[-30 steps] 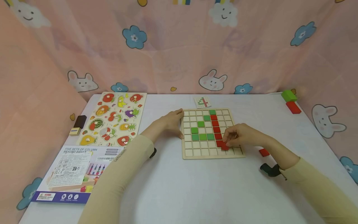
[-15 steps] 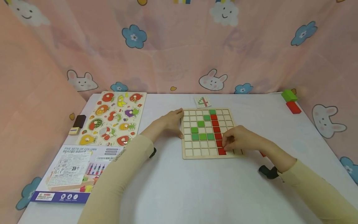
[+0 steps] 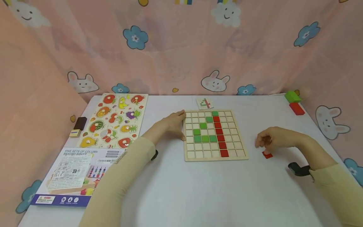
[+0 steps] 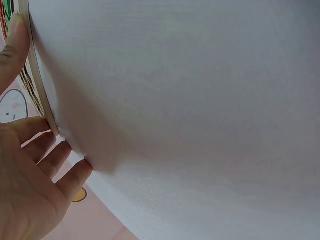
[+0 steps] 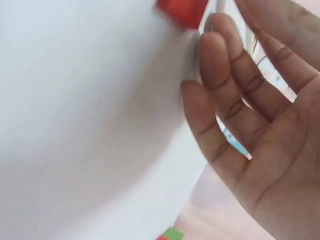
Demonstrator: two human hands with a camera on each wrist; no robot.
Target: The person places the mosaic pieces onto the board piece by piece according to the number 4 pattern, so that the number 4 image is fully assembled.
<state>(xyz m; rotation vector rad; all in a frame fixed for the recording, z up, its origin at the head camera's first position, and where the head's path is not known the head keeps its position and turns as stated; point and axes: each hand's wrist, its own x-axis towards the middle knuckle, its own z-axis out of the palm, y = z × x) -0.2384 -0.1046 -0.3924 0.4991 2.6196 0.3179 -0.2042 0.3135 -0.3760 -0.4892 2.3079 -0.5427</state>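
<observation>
A wooden grid board [image 3: 243, 157] lies on the white table, with green tiles [image 3: 205, 138] and a column of red tiles [image 3: 221, 138] set in its squares. My left hand [image 3: 177, 124] rests against the board's left edge [image 4: 37, 82], fingers straight along it. My right hand [image 3: 267, 140] hovers to the right of the board, fingers relaxed and holding nothing, just above a loose red tile [image 3: 267, 154] on the table. In the right wrist view that red tile [image 5: 181, 11] lies beyond my fingertips [image 5: 212, 42].
A small pattern card [image 3: 205, 103] lies behind the board. A fruit peg puzzle [image 3: 114, 121] and a printed box [image 3: 76, 175] sit at the left, with small blocks [image 3: 78, 126] beside them. Green and red blocks [image 3: 295, 102] stand at the far right corner. Pink curtain surrounds the table.
My right hand set a red tile into the bottom of the red column, then left the board and moved right to the loose red tile. The left hand stayed put.
</observation>
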